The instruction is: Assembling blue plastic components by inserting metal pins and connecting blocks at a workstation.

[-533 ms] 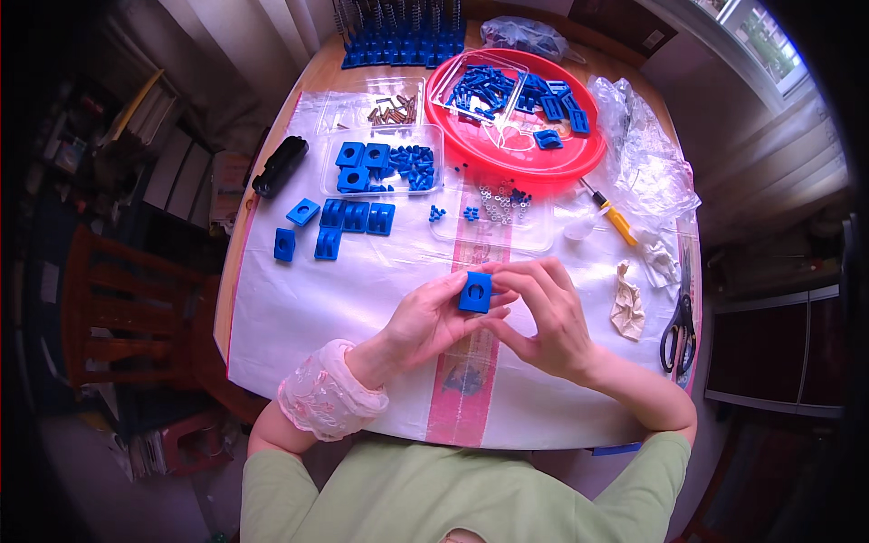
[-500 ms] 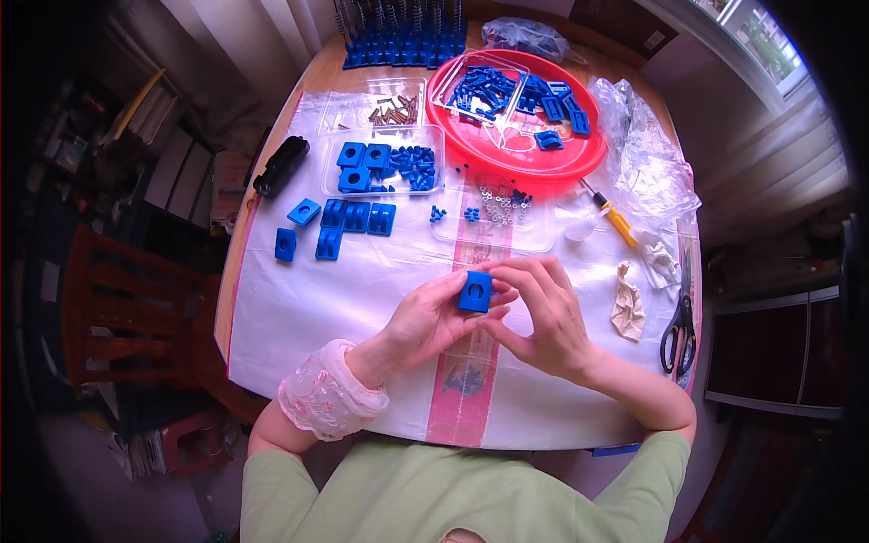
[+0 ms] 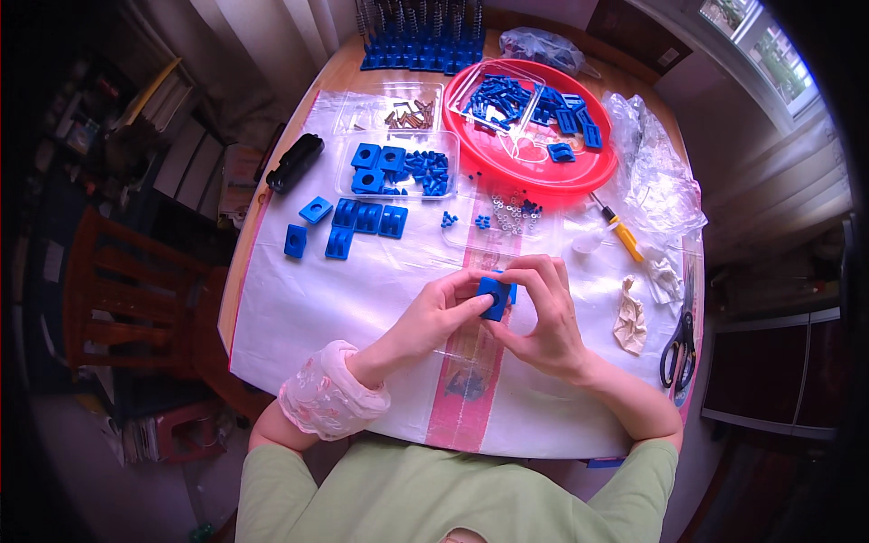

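Over the middle of the table I hold a blue plastic block [image 3: 491, 300] with a round hole in its face. My left hand [image 3: 434, 312] has its thumb pressed on that face, near the hole. The thumb and fingers of my right hand [image 3: 549, 317] pinch the block from the right side. To the left on the table lie several similar blue blocks [image 3: 367, 217], some with curved ribs facing up. A clear plastic tub [image 3: 398, 134] behind them contains more holed blocks and many small blue pieces.
A red round tray [image 3: 597, 167] full of blue parts stands at the back. Small nuts [image 3: 511, 215] lie in front of it. A yellow-handled screwdriver [image 3: 625, 239], crumpled plastic [image 3: 652, 181] and black scissors [image 3: 677, 353] lie right. A black case [image 3: 295, 163] sits left.
My left thumb has moved onto the block's face. Both hands have shifted slightly, and the right fingers now pinch the block's side. The whole view has moved a little.
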Action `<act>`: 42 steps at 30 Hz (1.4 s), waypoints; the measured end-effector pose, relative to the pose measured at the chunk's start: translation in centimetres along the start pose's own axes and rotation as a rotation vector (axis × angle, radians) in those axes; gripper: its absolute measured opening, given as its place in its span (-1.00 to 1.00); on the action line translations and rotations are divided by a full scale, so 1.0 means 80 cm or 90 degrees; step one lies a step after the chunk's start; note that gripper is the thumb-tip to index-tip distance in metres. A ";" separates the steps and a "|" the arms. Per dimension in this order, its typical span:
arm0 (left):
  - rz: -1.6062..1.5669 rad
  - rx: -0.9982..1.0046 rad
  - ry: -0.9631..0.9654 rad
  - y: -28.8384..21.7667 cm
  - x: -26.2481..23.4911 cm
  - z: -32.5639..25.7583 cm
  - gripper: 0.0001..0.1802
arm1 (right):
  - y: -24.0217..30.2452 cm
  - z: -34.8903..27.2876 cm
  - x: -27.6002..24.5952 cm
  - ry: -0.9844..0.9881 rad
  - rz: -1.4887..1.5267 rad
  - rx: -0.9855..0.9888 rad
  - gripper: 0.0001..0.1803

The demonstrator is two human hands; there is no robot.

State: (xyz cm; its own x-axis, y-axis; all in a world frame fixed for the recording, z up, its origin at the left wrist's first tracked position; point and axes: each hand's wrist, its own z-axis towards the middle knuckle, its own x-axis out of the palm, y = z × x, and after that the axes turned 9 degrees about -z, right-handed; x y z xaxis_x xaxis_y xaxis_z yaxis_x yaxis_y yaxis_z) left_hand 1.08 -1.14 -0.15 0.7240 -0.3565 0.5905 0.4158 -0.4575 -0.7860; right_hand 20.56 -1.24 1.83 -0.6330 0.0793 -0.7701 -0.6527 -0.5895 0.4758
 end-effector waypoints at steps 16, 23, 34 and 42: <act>0.749 0.320 -0.483 -0.141 -0.005 -0.128 -0.67 | -0.006 -0.016 0.013 -0.081 0.025 -0.086 -0.45; 0.842 0.154 -0.683 -0.163 -0.151 -0.154 -0.72 | -0.005 -0.015 0.020 -0.039 0.024 -0.090 -0.57; 0.916 0.101 -0.594 -0.158 -0.203 -0.127 -0.71 | -0.006 -0.018 0.018 -0.021 0.000 -0.084 -0.60; 0.876 0.124 -0.558 -0.156 -0.200 -0.127 -0.67 | -0.016 -0.010 0.015 -0.059 -0.018 0.026 -0.59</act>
State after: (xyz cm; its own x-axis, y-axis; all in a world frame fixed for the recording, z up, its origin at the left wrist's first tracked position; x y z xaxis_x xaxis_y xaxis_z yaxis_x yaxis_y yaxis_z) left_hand -21.27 2.00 2.06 0.6296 0.1895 -0.7535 -0.7553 -0.0780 -0.6507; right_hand 21.00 -1.05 -0.04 -0.6488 0.1708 -0.7416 -0.6859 -0.5532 0.4727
